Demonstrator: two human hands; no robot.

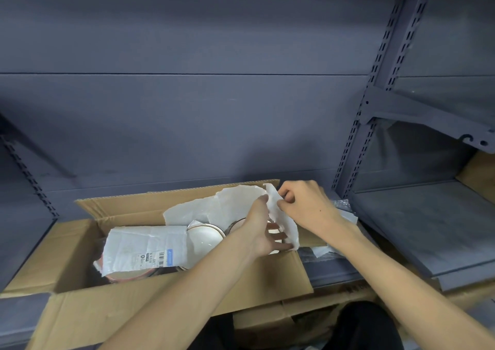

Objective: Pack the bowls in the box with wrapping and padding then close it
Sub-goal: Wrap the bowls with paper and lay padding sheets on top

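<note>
Wrapping step: left hand and right hand both pinching white wrapping paper over the bowl just left of them in the box; next, fold paper around it.

A stockroom: bare grey slotted steel shelving holding cardboard boxes.

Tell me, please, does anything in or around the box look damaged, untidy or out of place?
The white wrapping paper held by the left hand and right hand has a ragged, torn-looking upper edge. In the cardboard box, one white bowl lies bare, not yet wrapped. No breakage shows.
</note>
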